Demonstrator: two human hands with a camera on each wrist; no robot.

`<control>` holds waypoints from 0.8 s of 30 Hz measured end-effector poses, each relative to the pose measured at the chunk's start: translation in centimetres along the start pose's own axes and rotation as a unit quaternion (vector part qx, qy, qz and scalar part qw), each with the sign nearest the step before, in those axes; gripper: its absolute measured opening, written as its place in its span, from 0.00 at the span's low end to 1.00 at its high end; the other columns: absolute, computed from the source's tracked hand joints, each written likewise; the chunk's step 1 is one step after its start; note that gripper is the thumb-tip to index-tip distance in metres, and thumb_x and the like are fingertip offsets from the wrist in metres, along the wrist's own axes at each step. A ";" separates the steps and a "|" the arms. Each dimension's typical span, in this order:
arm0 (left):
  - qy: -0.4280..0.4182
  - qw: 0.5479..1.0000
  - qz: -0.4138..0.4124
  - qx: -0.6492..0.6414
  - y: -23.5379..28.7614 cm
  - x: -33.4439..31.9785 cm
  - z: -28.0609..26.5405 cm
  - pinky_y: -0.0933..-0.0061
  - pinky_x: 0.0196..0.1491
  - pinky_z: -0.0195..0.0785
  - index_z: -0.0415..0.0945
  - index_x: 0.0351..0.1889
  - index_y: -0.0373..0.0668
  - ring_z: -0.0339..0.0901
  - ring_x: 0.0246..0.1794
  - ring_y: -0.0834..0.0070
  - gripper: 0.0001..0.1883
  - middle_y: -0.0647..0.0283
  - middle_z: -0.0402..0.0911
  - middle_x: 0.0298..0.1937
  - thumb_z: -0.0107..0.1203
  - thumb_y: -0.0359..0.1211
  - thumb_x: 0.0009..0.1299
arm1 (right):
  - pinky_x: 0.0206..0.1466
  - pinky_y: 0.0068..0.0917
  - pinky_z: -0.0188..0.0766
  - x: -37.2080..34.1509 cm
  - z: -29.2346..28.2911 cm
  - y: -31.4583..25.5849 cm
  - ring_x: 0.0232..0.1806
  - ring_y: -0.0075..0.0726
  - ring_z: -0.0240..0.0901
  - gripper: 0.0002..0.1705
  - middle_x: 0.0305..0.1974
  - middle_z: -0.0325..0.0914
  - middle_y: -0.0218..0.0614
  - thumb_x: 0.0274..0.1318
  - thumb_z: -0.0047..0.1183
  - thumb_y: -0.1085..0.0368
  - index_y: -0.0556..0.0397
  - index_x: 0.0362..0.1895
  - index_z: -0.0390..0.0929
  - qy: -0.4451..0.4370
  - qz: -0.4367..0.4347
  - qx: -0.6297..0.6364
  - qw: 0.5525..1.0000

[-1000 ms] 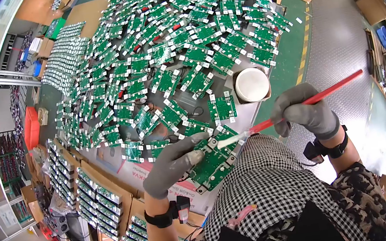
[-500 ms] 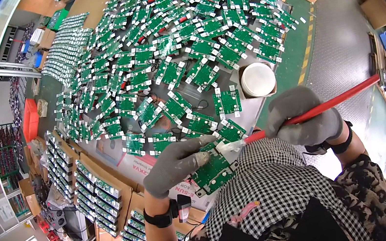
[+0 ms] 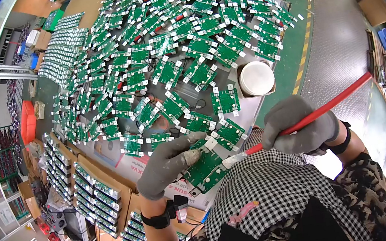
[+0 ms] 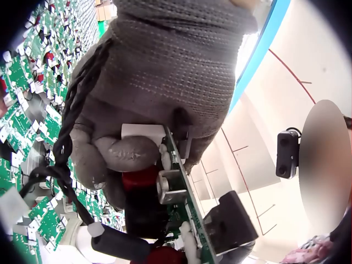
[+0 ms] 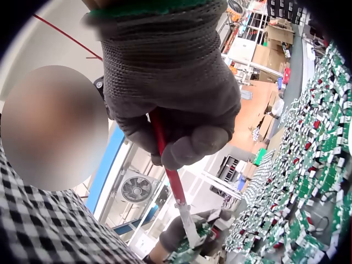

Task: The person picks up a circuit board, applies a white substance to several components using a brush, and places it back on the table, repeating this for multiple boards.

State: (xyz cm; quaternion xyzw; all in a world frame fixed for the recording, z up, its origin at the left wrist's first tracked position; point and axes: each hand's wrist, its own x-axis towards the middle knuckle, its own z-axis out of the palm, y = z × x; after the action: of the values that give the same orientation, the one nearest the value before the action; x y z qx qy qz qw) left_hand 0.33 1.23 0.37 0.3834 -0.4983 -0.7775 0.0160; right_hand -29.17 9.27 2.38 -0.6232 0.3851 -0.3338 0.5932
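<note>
My gloved left hand (image 3: 167,166) grips a green circuit board (image 3: 203,174) by its upper left side, thumb and fingers on either face. In the left wrist view, black and red parts and white blobs show on the board's other side (image 4: 190,214), with a twisted black cable (image 4: 66,132) beside the glove. My gloved right hand (image 3: 300,127) holds a red-handled brush (image 3: 334,106) like a pen. Its white-coated tip (image 3: 230,160) lies at the board's right corner. A white patch (image 3: 210,142) covers the terminal at the upper corner, near my left fingertips.
Many similar circuit boards (image 3: 225,101) with white corners spread over the table beyond my hands. A white tub (image 3: 256,78) stands at the table's right edge. Racks of boards (image 3: 97,195) stand at left, and a checkered apron (image 3: 257,190) lies close below my hands.
The brush tip has moved from the board's upper corner down to its right corner, my right hand lowering with it. The upper terminal, dark a second ago, now looks white.
</note>
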 end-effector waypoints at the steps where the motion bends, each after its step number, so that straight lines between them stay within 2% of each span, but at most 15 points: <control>1: 0.000 1.000 0.000 0.000 -0.1 0.0 -0.1 0.78 0.49 0.64 0.69 0.59 0.32 0.70 0.44 0.81 0.23 0.64 0.77 0.47 0.53 0.34 0.68 | 0.30 0.28 0.72 0.1 0.0 0.0 0.26 0.36 0.77 0.06 0.25 0.79 0.41 0.41 0.52 0.74 0.61 0.27 0.79 0.001 0.011 0.002 1.000; 8: 0.031 1.000 0.006 0.001 -1.1 -0.1 -0.3 0.78 0.48 0.64 0.69 0.60 0.33 0.70 0.43 0.82 0.24 0.65 0.77 0.44 0.52 0.35 0.68 | 0.30 0.29 0.72 -0.2 -0.6 -0.2 0.25 0.36 0.77 0.07 0.25 0.79 0.41 0.41 0.50 0.74 0.61 0.28 0.79 0.027 -0.040 -0.064 0.997; 10: 0.033 0.999 0.004 -0.014 -1.0 -0.2 -0.2 0.79 0.47 0.64 0.69 0.60 0.33 0.70 0.42 0.82 0.24 0.65 0.77 0.44 0.52 0.35 0.68 | 0.24 0.30 0.67 0.2 0.2 -0.6 0.19 0.35 0.71 0.06 0.20 0.76 0.37 0.33 0.53 0.75 0.57 0.23 0.79 0.040 -0.059 -0.018 0.997; 14: 0.045 0.999 0.030 0.005 -1.1 -0.2 -0.2 0.82 0.45 0.63 0.69 0.60 0.34 0.70 0.40 0.83 0.24 0.64 0.77 0.44 0.53 0.35 0.68 | 0.25 0.30 0.68 0.6 0.0 0.2 0.19 0.35 0.71 0.06 0.20 0.76 0.38 0.34 0.51 0.74 0.57 0.23 0.79 0.036 -0.012 -0.007 0.999; 16: 0.067 0.997 0.041 0.010 -2.2 -0.2 -0.5 0.81 0.45 0.63 0.68 0.60 0.34 0.71 0.40 0.82 0.25 0.63 0.76 0.45 0.53 0.36 0.67 | 0.28 0.27 0.70 0.3 -1.3 0.6 0.24 0.31 0.75 0.08 0.24 0.79 0.40 0.41 0.49 0.74 0.62 0.27 0.79 0.072 -0.016 -0.063 0.995; 18: 0.157 0.966 0.134 -0.153 -3.6 -0.1 -0.3 0.78 0.48 0.65 0.65 0.59 0.36 0.72 0.44 0.77 0.25 0.60 0.75 0.46 0.55 0.37 0.66 | 0.28 0.25 0.70 -0.2 -0.4 -0.3 0.25 0.28 0.75 0.10 0.25 0.79 0.40 0.44 0.47 0.73 0.62 0.30 0.79 0.094 0.009 -0.047 0.994; 19: 0.205 0.947 0.210 -0.130 -3.9 0.7 0.1 0.74 0.51 0.66 0.60 0.59 0.38 0.72 0.48 0.73 0.27 0.59 0.73 0.48 0.57 0.36 0.65 | 0.28 0.25 0.70 -0.2 0.6 -0.8 0.24 0.27 0.75 0.10 0.25 0.78 0.39 0.46 0.46 0.72 0.62 0.32 0.79 0.147 0.012 0.003 0.989; 20: 0.207 0.946 0.212 -0.131 -4.1 1.1 0.8 0.74 0.51 0.66 0.60 0.59 0.38 0.72 0.48 0.73 0.27 0.59 0.73 0.48 0.57 0.36 0.65 | 0.27 0.24 0.69 -0.3 1.2 -1.1 0.24 0.27 0.74 0.11 0.25 0.78 0.39 0.47 0.45 0.72 0.62 0.33 0.78 0.200 0.016 0.051 0.978; 21: 0.247 0.920 0.242 -0.186 -4.1 1.7 1.4 0.73 0.52 0.67 0.59 0.59 0.39 0.72 0.49 0.73 0.28 0.58 0.72 0.50 0.58 0.35 0.64 | 0.27 0.25 0.70 -0.3 1.4 -0.5 0.23 0.27 0.74 0.12 0.25 0.78 0.38 0.50 0.43 0.71 0.63 0.36 0.77 0.170 -0.048 0.028 0.984; 22: 0.284 0.888 0.271 -0.239 -4.1 2.1 1.9 0.73 0.53 0.67 0.58 0.60 0.39 0.72 0.50 0.73 0.28 0.58 0.72 0.51 0.58 0.33 0.64 | 0.28 0.26 0.71 -0.1 1.8 -0.5 0.22 0.30 0.75 0.12 0.25 0.78 0.39 0.50 0.44 0.71 0.62 0.36 0.77 0.169 -0.074 -0.025 0.983; 24: 0.294 0.880 0.275 -0.252 -4.0 2.4 2.7 0.71 0.56 0.67 0.57 0.59 0.39 0.72 0.52 0.73 0.29 0.58 0.71 0.52 0.59 0.33 0.63 | 0.28 0.27 0.72 0.1 2.5 0.2 0.22 0.32 0.76 0.10 0.24 0.78 0.40 0.50 0.45 0.71 0.61 0.34 0.77 0.184 -0.094 -0.043 0.978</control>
State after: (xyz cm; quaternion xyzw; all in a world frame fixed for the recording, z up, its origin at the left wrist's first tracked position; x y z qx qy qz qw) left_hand -1.59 4.32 -3.66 0.4253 -0.3436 -0.6925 0.4707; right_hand -26.90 10.39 2.01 -0.6094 0.4414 -0.4800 0.4509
